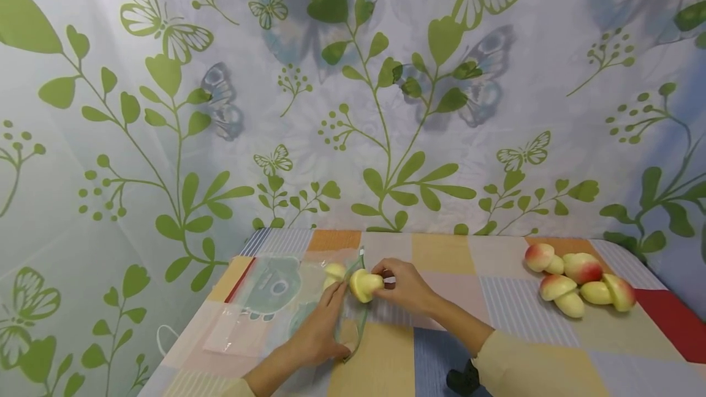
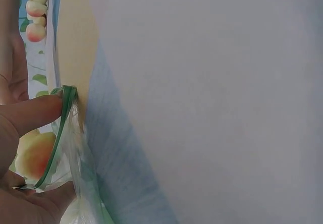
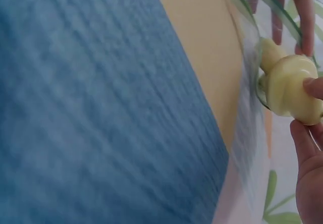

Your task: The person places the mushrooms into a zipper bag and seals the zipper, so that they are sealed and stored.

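Note:
A clear plastic bag [image 1: 223,339] with a green zip edge and a printed blue-green cartoon figure lies on the table. My left hand [image 1: 317,336] grips the bag's green-edged mouth, thumb and fingers spread along it so that it gapes. My right hand [image 1: 410,287] pinches a yellow toy mushroom [image 1: 363,287] by its stem, cap toward the bag, right at the mouth. Inside the bag, a second toy mushroom [image 1: 333,272] shows pale yellow through the plastic. In the right wrist view, thumb and fingertips hold the mushroom [image 3: 286,85] from opposite sides.
Several red-and-yellow toy mushrooms [image 1: 562,288] lie grouped at the table's right. A patchwork-patterned cloth [image 1: 447,256] covers the table. Behind it hangs a curtain [image 1: 353,164] with leaf and butterfly prints. A white loop [image 1: 161,339] shows at the left edge.

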The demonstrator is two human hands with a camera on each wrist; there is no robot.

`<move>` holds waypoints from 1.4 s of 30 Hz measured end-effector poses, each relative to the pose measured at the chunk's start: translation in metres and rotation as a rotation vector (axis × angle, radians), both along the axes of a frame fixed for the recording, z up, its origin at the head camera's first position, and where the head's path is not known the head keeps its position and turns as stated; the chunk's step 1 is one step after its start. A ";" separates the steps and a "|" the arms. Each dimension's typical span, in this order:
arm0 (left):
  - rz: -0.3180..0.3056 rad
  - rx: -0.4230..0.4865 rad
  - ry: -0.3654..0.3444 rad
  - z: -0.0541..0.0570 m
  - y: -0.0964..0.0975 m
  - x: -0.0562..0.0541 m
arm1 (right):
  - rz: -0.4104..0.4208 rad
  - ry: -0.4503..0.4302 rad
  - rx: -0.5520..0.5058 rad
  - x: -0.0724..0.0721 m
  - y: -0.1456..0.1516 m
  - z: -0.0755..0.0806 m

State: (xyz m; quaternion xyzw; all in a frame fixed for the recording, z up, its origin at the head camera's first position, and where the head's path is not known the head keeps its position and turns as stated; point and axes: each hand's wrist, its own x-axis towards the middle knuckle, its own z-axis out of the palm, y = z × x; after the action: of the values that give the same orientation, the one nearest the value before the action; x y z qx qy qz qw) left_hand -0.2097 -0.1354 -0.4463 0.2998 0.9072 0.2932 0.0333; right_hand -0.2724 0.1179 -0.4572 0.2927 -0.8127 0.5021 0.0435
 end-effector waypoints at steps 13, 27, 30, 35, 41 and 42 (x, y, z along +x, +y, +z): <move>-0.014 -0.019 0.021 -0.002 0.003 0.000 | -0.103 0.069 0.049 -0.005 -0.023 -0.008; -0.010 -0.020 0.015 0.001 0.002 0.001 | -0.255 0.145 0.045 -0.011 -0.036 -0.020; -0.011 -0.020 0.021 0.001 0.002 0.001 | -0.262 0.134 0.042 -0.011 -0.038 -0.021; -0.035 -0.027 0.046 0.000 0.003 0.000 | -0.275 0.088 0.012 -0.009 -0.041 -0.021; -0.052 -0.020 0.056 0.001 0.005 0.000 | -0.288 0.020 -0.050 -0.006 -0.048 -0.020; -0.054 -0.019 0.058 0.001 0.005 0.000 | -0.294 0.014 -0.060 -0.006 -0.049 -0.020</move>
State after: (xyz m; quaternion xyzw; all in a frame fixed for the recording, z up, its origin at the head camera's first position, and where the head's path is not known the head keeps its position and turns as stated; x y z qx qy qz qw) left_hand -0.2095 -0.1308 -0.4453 0.3320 0.9021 0.2749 0.0178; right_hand -0.2787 0.0691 -0.4776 0.1723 -0.8312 0.5121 0.1308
